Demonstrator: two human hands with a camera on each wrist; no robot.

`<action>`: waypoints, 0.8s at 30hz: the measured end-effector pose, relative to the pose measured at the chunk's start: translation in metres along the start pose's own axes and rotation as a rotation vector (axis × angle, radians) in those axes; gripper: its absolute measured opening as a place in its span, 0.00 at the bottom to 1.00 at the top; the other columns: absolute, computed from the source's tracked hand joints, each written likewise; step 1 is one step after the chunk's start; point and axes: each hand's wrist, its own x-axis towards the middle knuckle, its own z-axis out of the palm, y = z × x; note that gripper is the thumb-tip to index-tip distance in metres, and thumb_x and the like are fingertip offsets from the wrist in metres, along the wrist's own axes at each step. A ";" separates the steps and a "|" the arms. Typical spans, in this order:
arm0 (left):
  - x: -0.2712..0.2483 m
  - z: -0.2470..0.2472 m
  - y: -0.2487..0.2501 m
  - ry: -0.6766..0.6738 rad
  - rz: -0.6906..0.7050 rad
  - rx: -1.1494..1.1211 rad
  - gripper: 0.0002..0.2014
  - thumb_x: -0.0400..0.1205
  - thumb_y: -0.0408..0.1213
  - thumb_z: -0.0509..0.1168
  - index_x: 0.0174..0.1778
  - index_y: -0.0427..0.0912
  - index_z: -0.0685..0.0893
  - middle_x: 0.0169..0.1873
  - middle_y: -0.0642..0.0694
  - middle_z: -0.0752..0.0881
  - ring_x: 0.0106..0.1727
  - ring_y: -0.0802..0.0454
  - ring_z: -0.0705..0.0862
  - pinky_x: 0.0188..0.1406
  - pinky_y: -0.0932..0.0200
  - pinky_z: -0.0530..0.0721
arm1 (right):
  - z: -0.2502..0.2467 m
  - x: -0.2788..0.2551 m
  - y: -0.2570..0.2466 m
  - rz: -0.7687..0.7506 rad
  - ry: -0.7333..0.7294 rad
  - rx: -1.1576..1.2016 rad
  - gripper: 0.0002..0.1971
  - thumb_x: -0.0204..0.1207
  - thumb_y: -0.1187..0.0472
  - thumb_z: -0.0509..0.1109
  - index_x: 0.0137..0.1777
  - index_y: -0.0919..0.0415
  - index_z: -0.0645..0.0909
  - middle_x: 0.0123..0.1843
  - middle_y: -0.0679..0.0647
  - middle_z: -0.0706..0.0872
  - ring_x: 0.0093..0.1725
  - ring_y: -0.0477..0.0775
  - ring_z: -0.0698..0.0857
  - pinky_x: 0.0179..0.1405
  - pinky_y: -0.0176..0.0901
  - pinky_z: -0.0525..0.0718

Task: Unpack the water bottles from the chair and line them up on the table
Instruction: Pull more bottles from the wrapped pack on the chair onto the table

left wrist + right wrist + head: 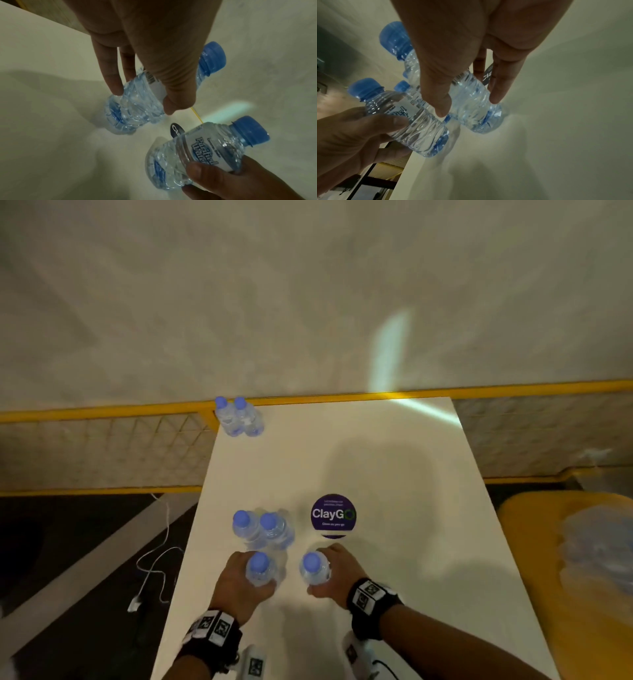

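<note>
Table: white, runs from near edge to the far yellow rail; carries all six bottles in view.
Chair: yellow, just right of the table, with crumpled clear wrap on its seat.
Left hand: reaches in from the near edge, palm facing right, thumb on the near side and fingers on the far side, wrapped round the left bottle.
Right hand: mirrors it, palm facing left, thumb near and fingers far, wrapped round the right bottle.
Wristbands: black, with square markers, one on each wrist.
Left bottle: upright, long axis vertical, blue cap up; stands near the table's left edge; in the left wrist view fingertips and thumb press the ribbed lower body.
Right bottle: upright, cap up, just right of the left one and apart from it; whether the two bases touch the table or hang just above it, cannot tell.
Middle pair: two bottles upright, touching, just beyond the held ones.
Far pair: two bottles upright, touching, at the far left corner by the rail.
Sticker: round, purple, reads "ClayGo", just beyond the right hand.
Cable: white, on the dark floor left of the table.
</note>
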 end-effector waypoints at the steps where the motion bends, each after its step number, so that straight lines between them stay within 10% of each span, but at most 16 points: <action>1: 0.001 -0.006 -0.006 0.009 -0.004 -0.017 0.21 0.65 0.44 0.88 0.51 0.52 0.88 0.46 0.50 0.92 0.46 0.59 0.91 0.48 0.53 0.91 | 0.009 0.009 -0.010 0.008 -0.009 -0.025 0.30 0.55 0.44 0.84 0.58 0.49 0.82 0.56 0.49 0.83 0.57 0.51 0.79 0.61 0.42 0.77; 4: 0.004 -0.024 -0.004 0.027 0.001 -0.093 0.18 0.68 0.28 0.86 0.40 0.51 0.86 0.39 0.64 0.91 0.39 0.65 0.90 0.39 0.71 0.85 | 0.025 0.024 -0.044 -0.007 -0.018 -0.134 0.23 0.63 0.49 0.82 0.56 0.57 0.83 0.56 0.54 0.86 0.59 0.57 0.79 0.61 0.44 0.74; 13: 0.038 -0.034 -0.032 -0.045 0.079 0.016 0.09 0.66 0.45 0.80 0.33 0.52 0.85 0.32 0.50 0.90 0.33 0.55 0.87 0.38 0.46 0.91 | 0.055 0.049 -0.082 -0.058 0.047 -0.275 0.14 0.75 0.54 0.73 0.58 0.58 0.83 0.61 0.53 0.87 0.62 0.57 0.79 0.69 0.44 0.69; 20: 0.075 -0.020 -0.091 -0.087 0.096 0.121 0.17 0.65 0.57 0.81 0.45 0.62 0.85 0.42 0.56 0.89 0.44 0.56 0.89 0.48 0.48 0.92 | 0.053 0.044 -0.085 -0.006 0.039 -0.294 0.16 0.79 0.51 0.70 0.61 0.59 0.81 0.62 0.57 0.85 0.57 0.57 0.76 0.69 0.48 0.67; 24: 0.043 -0.036 -0.039 -0.073 0.090 0.066 0.23 0.65 0.47 0.86 0.53 0.57 0.85 0.48 0.58 0.89 0.48 0.57 0.89 0.55 0.47 0.92 | 0.056 0.045 -0.075 0.003 -0.002 -0.249 0.22 0.73 0.42 0.74 0.61 0.53 0.79 0.60 0.53 0.84 0.62 0.57 0.77 0.70 0.48 0.70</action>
